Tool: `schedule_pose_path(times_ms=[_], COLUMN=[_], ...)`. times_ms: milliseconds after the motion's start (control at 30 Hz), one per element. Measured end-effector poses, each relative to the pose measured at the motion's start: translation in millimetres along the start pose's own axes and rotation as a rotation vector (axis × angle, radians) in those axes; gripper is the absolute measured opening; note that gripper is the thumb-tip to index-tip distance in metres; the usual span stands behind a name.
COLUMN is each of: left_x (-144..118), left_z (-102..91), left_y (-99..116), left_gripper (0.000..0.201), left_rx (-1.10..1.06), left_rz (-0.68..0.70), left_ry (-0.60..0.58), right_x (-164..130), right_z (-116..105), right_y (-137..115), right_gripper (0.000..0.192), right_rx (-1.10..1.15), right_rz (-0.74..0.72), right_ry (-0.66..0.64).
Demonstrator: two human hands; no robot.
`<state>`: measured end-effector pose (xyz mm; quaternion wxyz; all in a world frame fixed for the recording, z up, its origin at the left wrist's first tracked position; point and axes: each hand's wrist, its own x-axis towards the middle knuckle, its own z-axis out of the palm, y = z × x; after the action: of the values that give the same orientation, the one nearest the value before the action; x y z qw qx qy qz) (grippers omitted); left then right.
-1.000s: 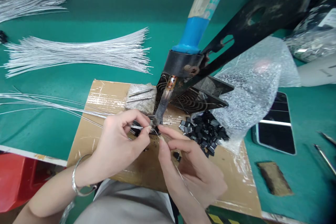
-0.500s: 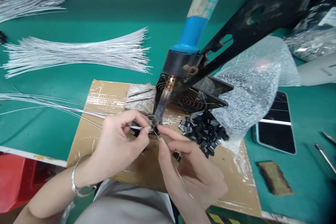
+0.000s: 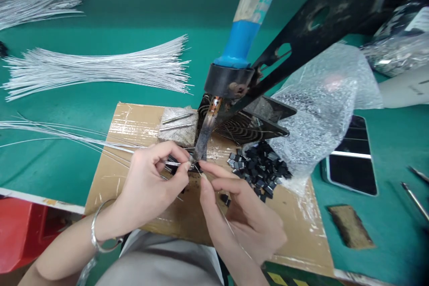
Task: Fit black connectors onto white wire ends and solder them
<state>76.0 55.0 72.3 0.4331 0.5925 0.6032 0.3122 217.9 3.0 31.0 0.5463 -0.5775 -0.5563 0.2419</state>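
Both hands meet at the tip of the soldering iron, mid-board. Left hand [image 3: 152, 183], silver bangle on wrist, thumb + forefinger pinched on a thin silver-white wire [image 3: 100, 143] that runs off left across the taped brown cardboard board [image 3: 110, 165]; wire end sits right at the grey burnt iron tip [image 3: 201, 143]. Right hand [image 3: 241, 214] pinched w/ thumb + forefinger on a fine strand, prob. solder wire [image 3: 231, 228], its upper end just beside the tip and the rest trailing down past the palm. A small black part may sit between the fingertips at the joint; too small to tell. Iron has a blue handle [image 3: 248, 18], fixed tilted in a black metal stand [image 3: 301, 40], tip pointing down to the board. Handling, my read: wire is v. light, springy, thin, kinks easily, slippery; best held close to the end, as now, so the end doesn't wander. Long free length will whip if let go. Tip likely hot, so keep fingers just short of it. Nearby: heap of small black rectangular chips [image 3: 261, 170] spilling from a clear bubble-wrap bag [image 3: 318, 107], black wire fan grille [image 3: 241, 125] behind the tip, bundles of same silver wires [image 3: 94, 67] fanned on green worktop [image 3: 134, 9], dark phone [image 3: 351, 161] at right, well apart.
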Motion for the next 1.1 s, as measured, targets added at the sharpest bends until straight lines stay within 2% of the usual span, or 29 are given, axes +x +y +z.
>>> schedule_pose_path(times_ms=[433, 800, 1100], left_x=[-0.9, 0.0, -0.2], left_z=[-1.4, -1.5, 0.1], left_y=[0.8, 1.2, 0.7], left_gripper=[0.009, 0.01, 0.01], left_rx=[-0.016, -0.025, 0.004], left_rz=[0.03, 0.051, 0.05], left_ry=[0.006, 0.008, 0.014], right_x=[0.9, 1.2, 1.7], right_z=[-1.6, -2.4, 0.2], right_y=[1.7, -0.9, 1.2], right_gripper=[0.02, 0.017, 0.018], right_rx=[-0.007, -0.025, -0.058], right_rz=[-0.075, -0.061, -0.11], right_ry=[-0.017, -0.015, 0.006])
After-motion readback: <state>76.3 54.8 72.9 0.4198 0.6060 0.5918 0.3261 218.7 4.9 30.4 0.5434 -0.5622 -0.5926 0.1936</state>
